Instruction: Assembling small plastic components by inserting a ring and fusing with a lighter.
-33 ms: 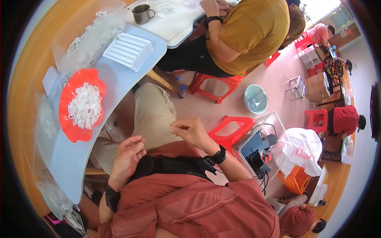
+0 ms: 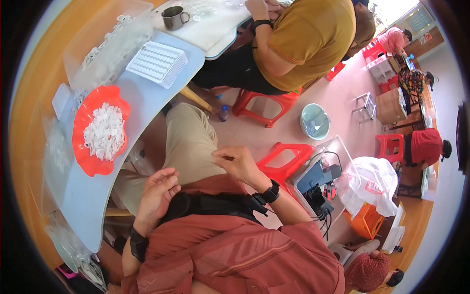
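My left hand [image 2: 157,188] hovers over my lap with its fingers loosely curled and nothing visible in it. My right hand [image 2: 236,164], with a black watch on the wrist, pinches thumb and forefinger together against my khaki trouser leg [image 2: 188,142]; whether anything small sits in the pinch is not visible. To my left, on the pale blue table [image 2: 93,196], stands a red-orange scalloped bowl [image 2: 82,161] heaped with small white pieces [image 2: 104,130]. Further along lies a white tray with a grid of wells [image 2: 156,61].
A clear plastic bin [image 2: 107,44] and a metal mug [image 2: 174,17] stand at the table's far end. A person in a mustard shirt [image 2: 303,39] sits opposite on a red stool [image 2: 264,103]. Another red stool [image 2: 281,161], a teal basin [image 2: 314,121] and a clear box of cables [image 2: 318,181] are on the floor to my right.
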Available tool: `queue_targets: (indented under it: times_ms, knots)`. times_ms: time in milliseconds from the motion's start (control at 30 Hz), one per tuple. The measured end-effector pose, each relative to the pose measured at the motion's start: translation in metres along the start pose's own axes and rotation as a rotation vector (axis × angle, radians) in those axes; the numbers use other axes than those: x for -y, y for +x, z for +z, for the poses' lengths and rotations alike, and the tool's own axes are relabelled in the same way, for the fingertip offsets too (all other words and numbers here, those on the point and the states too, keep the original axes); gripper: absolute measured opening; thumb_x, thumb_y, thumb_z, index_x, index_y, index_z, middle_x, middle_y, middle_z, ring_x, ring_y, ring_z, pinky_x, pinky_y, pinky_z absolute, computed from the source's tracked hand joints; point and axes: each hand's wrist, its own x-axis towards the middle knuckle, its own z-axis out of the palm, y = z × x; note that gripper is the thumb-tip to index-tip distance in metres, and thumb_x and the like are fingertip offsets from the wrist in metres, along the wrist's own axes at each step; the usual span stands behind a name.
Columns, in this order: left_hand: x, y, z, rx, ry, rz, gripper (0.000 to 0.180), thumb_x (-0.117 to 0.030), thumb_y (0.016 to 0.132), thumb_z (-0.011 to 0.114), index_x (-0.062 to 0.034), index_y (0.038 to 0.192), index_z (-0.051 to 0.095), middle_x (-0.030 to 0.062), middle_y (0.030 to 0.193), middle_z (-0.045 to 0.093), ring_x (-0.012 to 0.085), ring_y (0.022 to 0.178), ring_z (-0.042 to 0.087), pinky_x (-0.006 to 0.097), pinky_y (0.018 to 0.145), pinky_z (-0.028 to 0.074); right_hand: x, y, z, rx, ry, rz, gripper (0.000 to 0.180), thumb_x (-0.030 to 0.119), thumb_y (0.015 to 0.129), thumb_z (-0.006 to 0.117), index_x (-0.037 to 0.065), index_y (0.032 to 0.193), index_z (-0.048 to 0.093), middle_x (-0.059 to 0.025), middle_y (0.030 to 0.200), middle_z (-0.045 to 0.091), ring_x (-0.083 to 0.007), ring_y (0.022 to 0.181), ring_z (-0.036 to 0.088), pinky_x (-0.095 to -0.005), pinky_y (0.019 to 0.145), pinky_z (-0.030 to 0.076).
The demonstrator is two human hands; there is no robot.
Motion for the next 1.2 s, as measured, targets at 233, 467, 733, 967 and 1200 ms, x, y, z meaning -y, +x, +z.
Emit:
queue_targets:
  times_ms: [233,467,733,967,1200]
  knots:
    - [0.002,0.001,0.005,0.002,0.034,-0.038,0.022,0.0,0.092,0.067,-0.0027,0.113,0.065,0.0073,0.105,0.069,0.0149,0.086,0.066,0.03,0.078,0.058,-0.016,-0.02,-0.02,-0.139,-0.233,-0.177,0.026,0.006,0.096,0.059,-0.003,0.119,0.064,-0.0185,0.086,0.063,-0.0304,0.076,0.063,-0.0373,0.071,0.05]
    - [0.004,0.006,0.002,0.052,0.056,-0.054,0.021,0.0,0.093,0.066,-0.0029,0.113,0.065,0.0072,0.105,0.069,0.0151,0.087,0.066,0.031,0.078,0.058,-0.006,-0.043,-0.027,-0.238,-0.206,-0.028,0.021,0.011,0.094,0.064,-0.004,0.109,0.069,-0.013,0.076,0.063,-0.0224,0.068,0.064,-0.0345,0.063,0.05]
    - [0.004,0.014,0.004,0.066,0.051,-0.106,0.022,-0.001,0.092,0.068,-0.0047,0.113,0.066,0.0055,0.104,0.069,0.0146,0.086,0.067,0.031,0.078,0.058,-0.009,-0.057,-0.039,-0.335,-0.364,0.073,0.03,0.024,0.093,0.07,-0.001,0.079,0.061,-0.0165,0.058,0.054,-0.0301,0.049,0.054,-0.038,0.05,0.043]
    - [0.003,0.023,0.011,0.046,0.045,-0.134,0.021,0.001,0.091,0.068,-0.0037,0.112,0.066,0.0069,0.104,0.069,0.0139,0.086,0.067,0.03,0.078,0.059,0.007,-0.074,-0.06,-0.472,-0.525,0.004,0.028,0.022,0.098,0.062,-0.001,0.082,0.058,-0.0232,0.062,0.049,-0.0399,0.056,0.053,-0.0431,0.052,0.042]
    - [0.004,0.031,0.014,0.051,0.087,-0.134,0.022,-0.002,0.093,0.068,-0.0055,0.114,0.066,0.0061,0.106,0.069,0.0153,0.088,0.067,0.031,0.079,0.058,0.021,-0.094,-0.097,-0.491,-0.575,-0.13,0.012,0.01,0.096,0.061,0.001,0.102,0.065,-0.0208,0.092,0.064,-0.0371,0.076,0.063,-0.0414,0.067,0.052]
